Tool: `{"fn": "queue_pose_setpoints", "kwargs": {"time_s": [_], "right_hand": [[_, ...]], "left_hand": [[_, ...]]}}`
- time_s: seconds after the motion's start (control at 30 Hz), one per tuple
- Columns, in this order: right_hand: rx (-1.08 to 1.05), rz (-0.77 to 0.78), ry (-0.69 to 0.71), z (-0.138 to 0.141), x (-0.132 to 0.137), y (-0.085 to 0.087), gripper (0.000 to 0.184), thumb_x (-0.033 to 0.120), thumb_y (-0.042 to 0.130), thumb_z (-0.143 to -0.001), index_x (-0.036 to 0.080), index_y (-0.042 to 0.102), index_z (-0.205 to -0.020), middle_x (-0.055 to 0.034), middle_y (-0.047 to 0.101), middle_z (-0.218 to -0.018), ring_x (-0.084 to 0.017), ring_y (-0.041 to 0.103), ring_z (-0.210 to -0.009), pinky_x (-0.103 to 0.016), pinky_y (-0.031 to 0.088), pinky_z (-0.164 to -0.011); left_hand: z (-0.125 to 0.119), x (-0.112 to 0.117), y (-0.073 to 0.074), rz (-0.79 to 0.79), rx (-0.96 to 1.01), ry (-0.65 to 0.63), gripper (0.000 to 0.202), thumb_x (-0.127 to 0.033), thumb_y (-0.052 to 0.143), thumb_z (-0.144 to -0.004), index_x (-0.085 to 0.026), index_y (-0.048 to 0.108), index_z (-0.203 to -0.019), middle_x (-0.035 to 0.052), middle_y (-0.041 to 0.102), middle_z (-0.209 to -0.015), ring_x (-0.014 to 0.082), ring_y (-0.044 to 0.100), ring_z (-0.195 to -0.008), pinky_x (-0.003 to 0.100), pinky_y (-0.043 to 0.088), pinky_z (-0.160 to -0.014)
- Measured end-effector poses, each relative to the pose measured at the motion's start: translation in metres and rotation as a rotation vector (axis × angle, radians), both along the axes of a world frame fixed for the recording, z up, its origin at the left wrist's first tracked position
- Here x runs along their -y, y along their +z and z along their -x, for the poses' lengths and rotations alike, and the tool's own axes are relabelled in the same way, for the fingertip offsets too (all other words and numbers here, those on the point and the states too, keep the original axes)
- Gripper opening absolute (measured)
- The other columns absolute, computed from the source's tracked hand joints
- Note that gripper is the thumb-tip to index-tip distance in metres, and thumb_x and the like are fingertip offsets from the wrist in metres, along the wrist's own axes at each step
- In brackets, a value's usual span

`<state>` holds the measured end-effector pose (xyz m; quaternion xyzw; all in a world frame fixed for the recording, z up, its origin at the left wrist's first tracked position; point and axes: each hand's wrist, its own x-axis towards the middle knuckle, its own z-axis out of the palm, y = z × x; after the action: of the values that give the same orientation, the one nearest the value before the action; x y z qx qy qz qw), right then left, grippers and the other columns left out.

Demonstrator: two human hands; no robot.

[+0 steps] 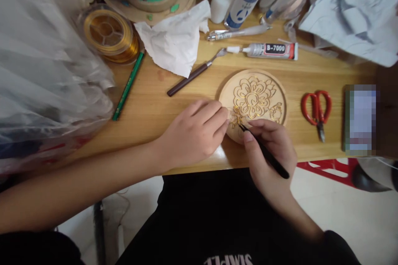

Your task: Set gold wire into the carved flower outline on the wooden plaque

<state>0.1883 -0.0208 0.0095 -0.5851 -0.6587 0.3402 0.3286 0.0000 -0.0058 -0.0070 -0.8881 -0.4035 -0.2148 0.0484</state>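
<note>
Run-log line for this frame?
left hand: at round wooden plaque, left edge | right hand: holds black tweezers, tips over plaque | nearby: red-handled scissors, glue tube

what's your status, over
Left hand at left edge of round pale wooden plate. Right hand gripping slim black tweezers, tips over plate. Red-handled metal scissors clear of plate.

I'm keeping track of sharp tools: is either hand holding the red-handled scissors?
No, the red-handled scissors lie untouched on the table, to the right of the round wooden plate.
</note>
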Motion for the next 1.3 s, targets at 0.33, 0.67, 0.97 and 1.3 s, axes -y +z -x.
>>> {"fn": "queue_pose_setpoints", "kwargs": {"time_s": [0.33,0.67,0.97,1.3], "right_hand": [[-0.093,0.226,0.032,-0.013,-0.032,0.013,0.013,0.018,0.067,-0.081,0.020,0.069,-0.094,0.0023,0.070,-0.066,-0.012,0.065,-0.056,-0.024,0.058,-0.055],[-0.028,0.107,0.110,-0.008,-0.031,0.014,0.011,0.015,0.065,-0.083,0.020,0.063,-0.093,0.0013,0.070,-0.078,-0.010,0.067,-0.066,-0.020,0.057,-0.059],[-0.014,0.051,0.163,0.001,-0.014,0.004,0.025,0.014,0.062,-0.084,0.024,0.051,-0.105,0.0041,0.062,-0.076,-0.010,0.060,-0.062,-0.020,0.051,-0.056],[0.259,-0.099,0.307,0.002,-0.019,0.010,0.032,0.018,0.059,-0.086,0.026,0.045,-0.113,0.0028,0.067,-0.082,-0.013,0.064,-0.062,-0.026,0.053,-0.056]], "left_hand": [[-0.001,-0.002,0.002,-0.001,0.033,0.003,0.015,-0.017,0.053,-0.092,-0.013,0.066,-0.084,0.0089,0.069,-0.097,0.0220,0.063,-0.095,0.036,0.054,-0.079],[0.000,-0.003,0.002,0.017,0.061,-0.018,0.011,-0.016,0.057,-0.091,-0.011,0.066,-0.089,0.0110,0.069,-0.103,0.0237,0.064,-0.098,0.037,0.055,-0.082],[-0.001,-0.002,0.002,0.008,0.038,-0.008,0.014,-0.017,0.053,-0.092,-0.013,0.067,-0.089,0.0101,0.069,-0.105,0.0228,0.064,-0.100,0.038,0.056,-0.083],[-0.002,-0.001,0.000,0.018,0.048,0.024,0.019,-0.016,0.048,-0.094,-0.015,0.066,-0.087,0.0072,0.068,-0.104,0.0206,0.062,-0.100,0.036,0.055,-0.084]]}}
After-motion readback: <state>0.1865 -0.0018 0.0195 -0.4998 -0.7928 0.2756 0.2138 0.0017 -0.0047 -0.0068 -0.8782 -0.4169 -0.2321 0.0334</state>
